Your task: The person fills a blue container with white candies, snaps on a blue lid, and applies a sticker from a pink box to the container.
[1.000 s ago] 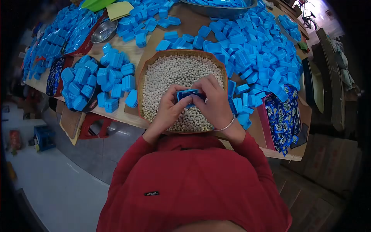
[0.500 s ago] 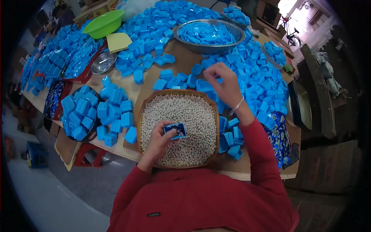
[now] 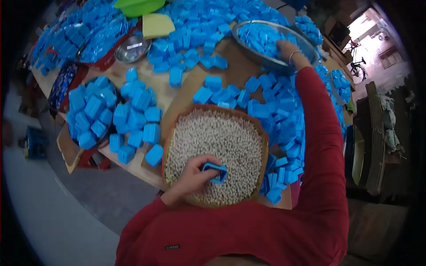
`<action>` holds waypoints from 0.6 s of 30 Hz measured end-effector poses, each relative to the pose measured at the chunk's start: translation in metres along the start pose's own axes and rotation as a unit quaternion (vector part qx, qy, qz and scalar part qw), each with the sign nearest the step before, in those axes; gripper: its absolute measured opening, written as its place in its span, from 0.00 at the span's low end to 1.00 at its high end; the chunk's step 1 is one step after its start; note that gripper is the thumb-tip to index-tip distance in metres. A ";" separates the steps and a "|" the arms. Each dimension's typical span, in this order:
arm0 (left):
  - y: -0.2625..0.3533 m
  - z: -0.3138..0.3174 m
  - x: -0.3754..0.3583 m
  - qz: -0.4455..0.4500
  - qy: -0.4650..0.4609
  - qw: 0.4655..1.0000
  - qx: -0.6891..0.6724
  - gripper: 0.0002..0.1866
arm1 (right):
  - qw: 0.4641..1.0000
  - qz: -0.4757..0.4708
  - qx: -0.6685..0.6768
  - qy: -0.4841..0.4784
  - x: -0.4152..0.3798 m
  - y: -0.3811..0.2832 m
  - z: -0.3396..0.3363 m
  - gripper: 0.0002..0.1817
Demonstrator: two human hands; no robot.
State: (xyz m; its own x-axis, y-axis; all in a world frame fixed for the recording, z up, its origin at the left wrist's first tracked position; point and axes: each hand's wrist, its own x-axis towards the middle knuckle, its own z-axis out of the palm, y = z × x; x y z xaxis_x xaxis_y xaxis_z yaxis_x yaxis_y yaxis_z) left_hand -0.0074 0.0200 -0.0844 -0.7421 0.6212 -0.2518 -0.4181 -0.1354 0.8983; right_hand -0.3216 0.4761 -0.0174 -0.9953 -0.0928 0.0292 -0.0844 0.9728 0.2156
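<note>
My left hand (image 3: 198,176) is closed around a small blue plastic box (image 3: 223,172), held just above the pale beads. The box's open side is turned partly up, and I cannot make out what is inside. Below it stands a wide basin (image 3: 265,150) filled with small pale round beads (image 3: 208,133). Far forward on the right, my right hand (image 3: 287,49) reaches into a metal bowl (image 3: 306,44) heaped with flat blue plastic pieces (image 3: 259,37). Its fingers are down among those pieces and partly hidden, so their grip does not show.
Loose blue boxes (image 3: 284,119) lie piled right of the basin. More closed blue boxes (image 3: 142,99) sit to its left, beside a filled round container (image 3: 91,113). Toward the back are a small metal bowl (image 3: 133,48), a yellow pad (image 3: 158,26) and a green basin (image 3: 140,6).
My right hand has moved forward and right from above the loose boxes into the metal bowl. My left hand has lowered and tilted the blue box. The view has shifted.
</note>
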 end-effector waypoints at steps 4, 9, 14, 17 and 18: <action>0.008 -0.002 0.000 0.025 0.051 0.998 -0.017 0.11 | 0.997 -0.024 0.050 0.052 -0.021 0.033 -0.007 0.18; 0.013 0.001 -0.002 0.003 0.059 0.993 -0.098 0.09 | 0.964 -0.021 0.150 0.217 -0.080 0.029 -0.036 0.19; 0.037 0.007 -0.014 -0.006 -0.001 0.999 -0.049 0.22 | 0.928 -0.083 0.288 0.221 -0.191 -0.101 -0.093 0.16; 0.038 0.007 -0.019 0.017 -0.049 0.998 -0.030 0.32 | 0.868 -0.174 0.458 0.085 -0.275 -0.200 -0.115 0.18; 0.037 0.008 -0.020 0.020 -0.047 0.998 -0.022 0.32 | 0.861 -0.210 0.455 0.083 -0.294 -0.223 -0.116 0.18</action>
State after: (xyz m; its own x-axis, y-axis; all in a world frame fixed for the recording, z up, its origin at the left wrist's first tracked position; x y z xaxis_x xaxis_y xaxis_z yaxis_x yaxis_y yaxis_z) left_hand -0.0041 0.0088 -0.0429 -0.7064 0.6848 -0.1790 -0.4129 -0.1934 0.8900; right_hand -0.0044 0.2614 0.0396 -0.8529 -0.4329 0.2917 -0.5144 0.6018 -0.6109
